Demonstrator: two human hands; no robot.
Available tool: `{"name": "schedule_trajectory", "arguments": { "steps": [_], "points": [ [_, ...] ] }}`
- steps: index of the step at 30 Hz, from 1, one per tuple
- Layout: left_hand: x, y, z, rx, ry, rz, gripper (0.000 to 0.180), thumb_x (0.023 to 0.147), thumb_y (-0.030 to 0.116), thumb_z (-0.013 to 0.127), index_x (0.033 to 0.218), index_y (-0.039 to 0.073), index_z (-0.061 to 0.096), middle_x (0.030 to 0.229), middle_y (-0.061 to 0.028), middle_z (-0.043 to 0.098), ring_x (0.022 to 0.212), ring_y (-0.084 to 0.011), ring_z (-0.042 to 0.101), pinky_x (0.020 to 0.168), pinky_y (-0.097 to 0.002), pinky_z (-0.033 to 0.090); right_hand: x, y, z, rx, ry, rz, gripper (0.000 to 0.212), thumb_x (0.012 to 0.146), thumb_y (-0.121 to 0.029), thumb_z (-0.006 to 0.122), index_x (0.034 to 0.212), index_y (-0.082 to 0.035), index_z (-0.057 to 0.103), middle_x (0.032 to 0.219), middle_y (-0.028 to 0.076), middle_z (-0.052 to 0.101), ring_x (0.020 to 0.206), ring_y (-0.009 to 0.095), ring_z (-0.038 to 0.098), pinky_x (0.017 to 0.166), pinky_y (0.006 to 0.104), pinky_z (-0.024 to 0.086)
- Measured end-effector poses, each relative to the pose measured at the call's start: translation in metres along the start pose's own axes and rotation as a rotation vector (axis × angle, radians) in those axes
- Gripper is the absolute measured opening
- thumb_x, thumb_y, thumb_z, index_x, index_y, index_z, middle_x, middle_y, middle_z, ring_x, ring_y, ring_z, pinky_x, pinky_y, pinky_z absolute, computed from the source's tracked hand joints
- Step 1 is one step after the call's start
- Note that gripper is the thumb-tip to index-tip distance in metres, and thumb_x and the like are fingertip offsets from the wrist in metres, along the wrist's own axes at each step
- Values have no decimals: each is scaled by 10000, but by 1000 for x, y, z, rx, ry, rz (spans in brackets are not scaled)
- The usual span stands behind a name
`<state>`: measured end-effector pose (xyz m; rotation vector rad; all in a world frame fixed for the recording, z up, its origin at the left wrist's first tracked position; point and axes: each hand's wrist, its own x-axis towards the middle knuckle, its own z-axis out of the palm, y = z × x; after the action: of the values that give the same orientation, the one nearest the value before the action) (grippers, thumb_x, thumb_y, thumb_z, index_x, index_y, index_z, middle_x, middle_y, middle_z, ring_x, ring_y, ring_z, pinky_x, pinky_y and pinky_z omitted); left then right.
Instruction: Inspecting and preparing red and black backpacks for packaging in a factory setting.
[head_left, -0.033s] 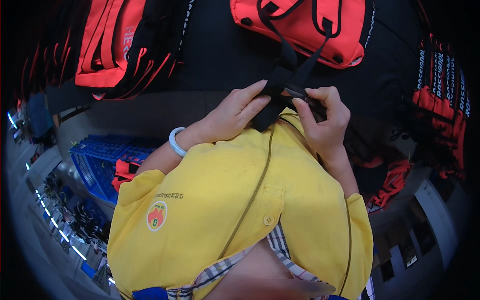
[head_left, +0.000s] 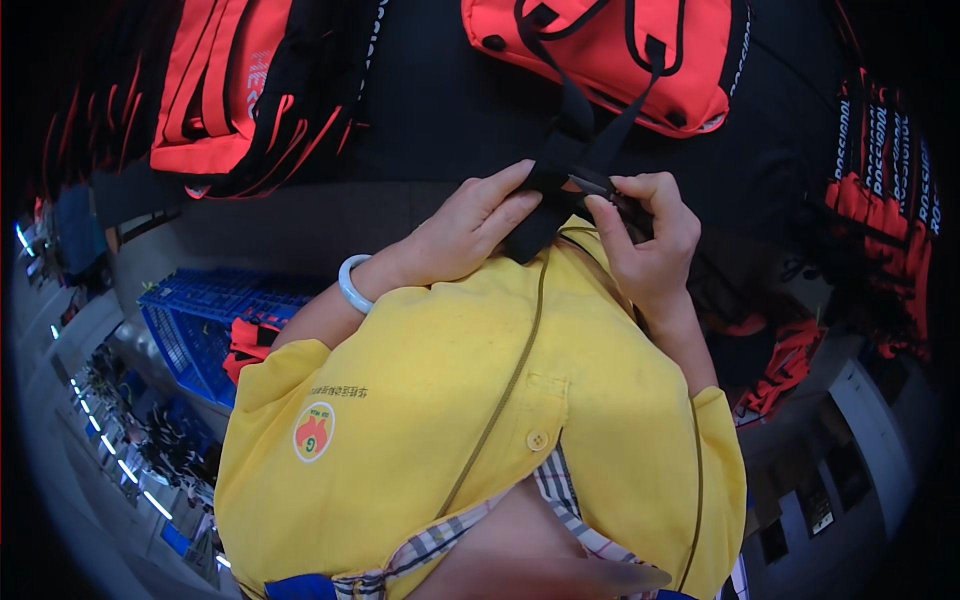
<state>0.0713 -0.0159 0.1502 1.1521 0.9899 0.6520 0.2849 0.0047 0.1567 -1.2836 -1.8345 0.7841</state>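
Note:
A red bag with black trim [head_left: 610,70] lies on the black table surface ahead of me. Black webbing straps [head_left: 610,140] run from its shoulder straps toward my body. My left hand [head_left: 465,230], with a pale bangle at the wrist, is closed on a wide piece of black strap [head_left: 530,230] hanging in front of my shirt. With thumb and forefinger, my right hand [head_left: 652,240] pinches the black strap just to the right of it. A small dark piece, perhaps a buckle, sits between the hands, too dark to make out.
More red and black bags [head_left: 215,90] lie at the left of the table. A stack of similar bags [head_left: 885,220] stands at the far right. Below the table's edge on the left are blue plastic crates [head_left: 185,335]. Red and black pieces [head_left: 785,365] hang low on the right.

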Motion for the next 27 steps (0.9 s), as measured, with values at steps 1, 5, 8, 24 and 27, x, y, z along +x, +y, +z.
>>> {"name": "schedule_trajectory", "arguments": {
  "steps": [1, 5, 8, 24, 27],
  "points": [
    [0, 1, 0, -11, -1, -40, 237, 1012, 130, 457, 1192, -10, 523, 783, -143, 626, 652, -177, 570, 620, -298, 452, 1, 1, 1, -8, -5, -23, 236, 751, -144, 808, 823, -45, 607, 653, 54, 605, 539, 203, 607, 509, 293, 448],
    [-3, -2, 1, -19, -2, -87, 234, 1012, 126, 458, 1195, -6, 522, 783, -142, 629, 644, -178, 568, 619, -299, 452, 4, 1, 4, -32, -35, -73, 239, 757, -158, 805, 832, -44, 608, 651, 52, 604, 537, 198, 604, 513, 288, 444],
    [-3, -2, 2, 30, 25, 16, 219, 1007, 115, 467, 1181, -6, 523, 781, -150, 632, 636, -191, 571, 620, -301, 453, 7, -3, 4, -72, -45, -108, 244, 756, -170, 804, 834, -48, 608, 657, 50, 606, 532, 206, 597, 513, 292, 440],
    [1, -1, 1, 65, 9, 19, 192, 991, 92, 481, 1149, -9, 523, 818, -189, 651, 690, -285, 640, 638, -319, 473, 15, -2, 0, -94, -70, -163, 245, 738, -166, 807, 833, -54, 611, 680, 51, 606, 548, 224, 596, 514, 307, 443],
    [1, 0, 0, 63, 9, 20, 189, 989, 91, 484, 1146, -7, 525, 814, -186, 655, 685, -285, 643, 631, -320, 475, 17, -2, 1, -103, -64, -181, 249, 733, -167, 810, 827, -53, 610, 676, 52, 604, 547, 224, 595, 515, 307, 445]
  ]
}}
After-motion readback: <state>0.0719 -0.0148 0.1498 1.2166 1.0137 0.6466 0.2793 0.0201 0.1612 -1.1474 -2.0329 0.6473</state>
